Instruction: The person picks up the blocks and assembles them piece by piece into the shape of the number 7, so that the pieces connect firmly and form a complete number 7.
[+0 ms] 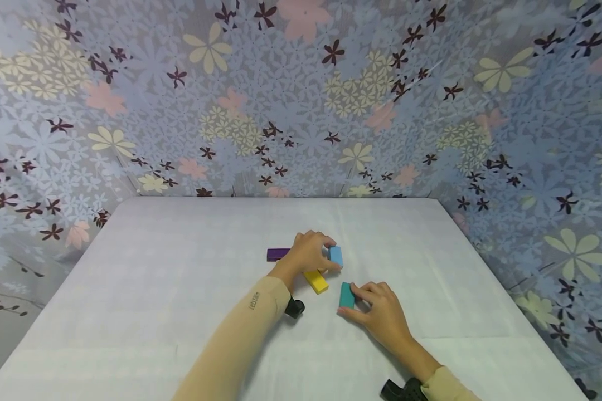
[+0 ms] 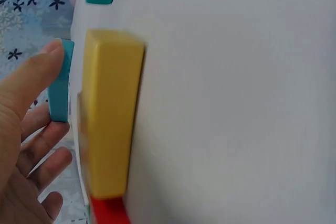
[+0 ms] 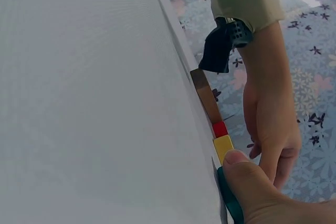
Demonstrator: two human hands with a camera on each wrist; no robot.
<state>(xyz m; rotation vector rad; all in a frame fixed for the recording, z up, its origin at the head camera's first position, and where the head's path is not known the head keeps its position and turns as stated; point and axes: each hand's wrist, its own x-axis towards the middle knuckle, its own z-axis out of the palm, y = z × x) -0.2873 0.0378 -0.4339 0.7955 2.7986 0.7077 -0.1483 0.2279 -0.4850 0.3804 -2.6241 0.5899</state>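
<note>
The blue block (image 1: 335, 257) in the left hand (image 1: 308, 253) and the teal block (image 1: 346, 296) in the right hand (image 1: 379, 316) look smooth with a soft sheen, like the yellow block (image 1: 316, 283) beside the left one, while matt, faintly creased white cloth (image 1: 155, 301) covers the bench (image 1: 396, 228) beneath both hands and floral fabric (image 1: 291, 100) hangs beyond.

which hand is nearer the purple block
Left. The left hand is close beside the purple block; the right hand is farther off, nearer the person, holding the teal block.
</note>
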